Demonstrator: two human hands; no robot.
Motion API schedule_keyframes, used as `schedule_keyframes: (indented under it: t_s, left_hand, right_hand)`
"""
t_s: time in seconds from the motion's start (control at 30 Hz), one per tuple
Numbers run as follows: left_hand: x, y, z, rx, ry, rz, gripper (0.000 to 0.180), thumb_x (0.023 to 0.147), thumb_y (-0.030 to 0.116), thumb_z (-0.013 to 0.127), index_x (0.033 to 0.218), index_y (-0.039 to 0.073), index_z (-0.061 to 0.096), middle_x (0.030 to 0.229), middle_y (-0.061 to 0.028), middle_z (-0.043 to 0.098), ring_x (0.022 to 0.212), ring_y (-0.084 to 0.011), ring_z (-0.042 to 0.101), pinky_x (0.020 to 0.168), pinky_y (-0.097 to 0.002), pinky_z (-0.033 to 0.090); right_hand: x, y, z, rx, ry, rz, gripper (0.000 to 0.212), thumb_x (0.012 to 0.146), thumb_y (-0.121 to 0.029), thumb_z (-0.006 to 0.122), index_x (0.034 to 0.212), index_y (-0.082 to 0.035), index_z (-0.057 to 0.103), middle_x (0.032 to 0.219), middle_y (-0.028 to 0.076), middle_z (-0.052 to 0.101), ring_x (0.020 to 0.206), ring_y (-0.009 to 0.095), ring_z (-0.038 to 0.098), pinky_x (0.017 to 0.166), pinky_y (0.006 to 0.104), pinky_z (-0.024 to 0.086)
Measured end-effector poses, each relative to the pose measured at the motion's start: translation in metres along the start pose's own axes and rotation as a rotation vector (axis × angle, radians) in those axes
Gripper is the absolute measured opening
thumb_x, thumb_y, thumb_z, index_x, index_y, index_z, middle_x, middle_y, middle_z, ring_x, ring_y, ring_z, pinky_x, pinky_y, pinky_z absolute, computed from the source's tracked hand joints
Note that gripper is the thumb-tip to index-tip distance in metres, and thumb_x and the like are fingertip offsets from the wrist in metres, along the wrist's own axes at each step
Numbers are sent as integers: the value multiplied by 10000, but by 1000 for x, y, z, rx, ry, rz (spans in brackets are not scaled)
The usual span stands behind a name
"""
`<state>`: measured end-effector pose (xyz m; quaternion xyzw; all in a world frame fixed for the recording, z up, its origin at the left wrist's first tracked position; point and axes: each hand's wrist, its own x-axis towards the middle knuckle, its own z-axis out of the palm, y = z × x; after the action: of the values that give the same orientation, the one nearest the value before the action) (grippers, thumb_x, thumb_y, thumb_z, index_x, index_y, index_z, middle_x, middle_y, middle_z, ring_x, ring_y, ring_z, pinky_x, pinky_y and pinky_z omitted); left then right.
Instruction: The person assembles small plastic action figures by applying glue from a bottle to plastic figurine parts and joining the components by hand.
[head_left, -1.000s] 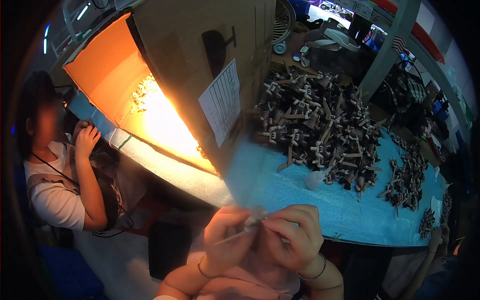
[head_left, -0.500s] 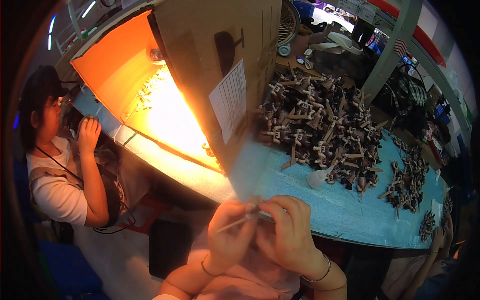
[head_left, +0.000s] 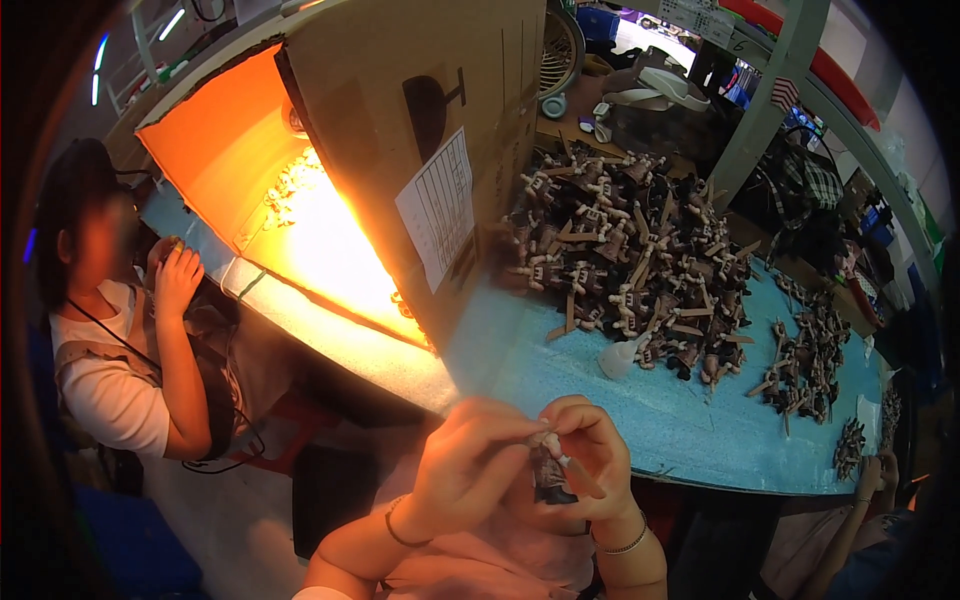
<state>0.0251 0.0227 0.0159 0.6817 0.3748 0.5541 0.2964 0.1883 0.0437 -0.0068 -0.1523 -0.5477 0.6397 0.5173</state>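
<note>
Close in front of me, a small figurine (head_left: pixel 551 468) with a brown body, pale upper part and dark base hangs between my hands. A flat tan blade-like piece sticks out from its side. My right hand (head_left: pixel 600 455) grips the figurine from the right, with its fingers curled round it. My left hand (head_left: pixel 462 460) is closed, its thumb and fingertips pinching at the figurine's top. Whether those fingertips also hold something small is hidden. Past my hands, a large heap of similar figurines (head_left: pixel 640 240) covers the blue tabletop (head_left: pixel 510 345).
A white squeeze bottle (head_left: pixel 617 358) stands at the heap's front edge. Smaller figurine piles (head_left: pixel 803 365) lie to the right. A cardboard partition (head_left: pixel 400 110) rises ahead, beside a brightly lit box (head_left: pixel 215 140). One co-worker (head_left: pixel 120 350) sits left; another person's hands (head_left: pixel 875 475) show at far right.
The figurine has turned upright into clearer view, and my right hand has shifted round it. A thin stick-like piece seen by my left hand before has gone from that spot. The view shifted slightly.
</note>
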Motion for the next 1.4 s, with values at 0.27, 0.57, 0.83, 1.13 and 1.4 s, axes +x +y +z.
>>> schedule_keyframes:
  t_s: [0.27,0.57,0.83,1.13,1.4]
  left_hand:
    - [-11,3,15,-6,84,28,291,860,139,538,1088,-42,556,881,-100,501,752,-143,489,663,-234,415]
    - [-16,4,15,-16,-13,-16,729,721,386,747,1227,-53,459,969,-79,413,592,-57,451,563,-184,359]
    - [-24,-5,13,-184,-55,-57,930,630,77,815,1345,-13,227,1198,-161,452,636,-94,527,587,-196,431]
    - [-21,-13,16,-25,36,119,907,636,77,800,1334,-21,228,1180,-195,517,635,-93,524,581,-186,430]
    - [-14,-1,-3,-164,-82,-132,839,628,31,768,1305,-19,275,1151,-167,543,553,-21,412,512,-137,352]
  right_hand:
    - [0,8,-6,-50,-18,-86,687,504,-105,869,1061,-15,476,1072,102,449,1025,196,439,913,322,350]
    - [0,4,5,98,173,30,688,538,-82,841,1119,-2,480,1066,84,453,1022,182,442,888,303,377]
    - [0,-1,-11,-147,-1,24,613,610,-83,769,1150,-12,488,1075,89,431,1029,174,447,885,304,414]
    - [-10,11,5,498,105,179,695,683,-138,744,1232,6,343,1168,100,449,1053,195,502,896,317,425]
    - [-14,1,2,284,114,230,680,690,-117,737,1222,7,331,1179,114,452,1101,199,466,940,331,395]
